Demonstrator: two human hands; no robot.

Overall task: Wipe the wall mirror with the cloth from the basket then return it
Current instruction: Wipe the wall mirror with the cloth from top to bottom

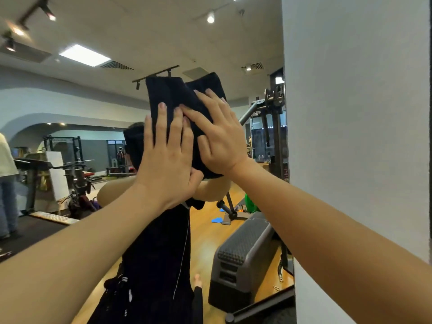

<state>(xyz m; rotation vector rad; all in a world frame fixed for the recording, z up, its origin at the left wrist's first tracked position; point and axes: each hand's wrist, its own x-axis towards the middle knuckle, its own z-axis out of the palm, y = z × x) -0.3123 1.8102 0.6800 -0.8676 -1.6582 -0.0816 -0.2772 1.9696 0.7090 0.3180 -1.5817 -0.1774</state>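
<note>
both hands lay flat against a dark cloth (pixel 177 94) held up on the wall mirror (pixel 70 101). the left hand (pixel 167 157) was spread open, fingers straight and pointing upward, its palm pressing the lower left part of the cloth. the right hand (pixel 219 136) was likewise open, fingers extended and angled up toward the left, pressing the right part of the cloth; its index finger touched the fingertips of the left hand. neither hand curled around the fabric. the cloth extended above both sets of fingertips and hung a little below the right palm, and its reflection showed just behind it in the glass. to the right of the right forearm ran a white wall (pixel 355 136) bordering the mirror's edge. below the right forearm a grey stepped platform (pixel 243 253) appeared in the mirror, on a wooden floor (pixel 205 235). beyond the left forearm the mirror showed exercise machines (pixel 70 174) and, at the far edge, part of another person (pixel 7 174) standing.
</note>
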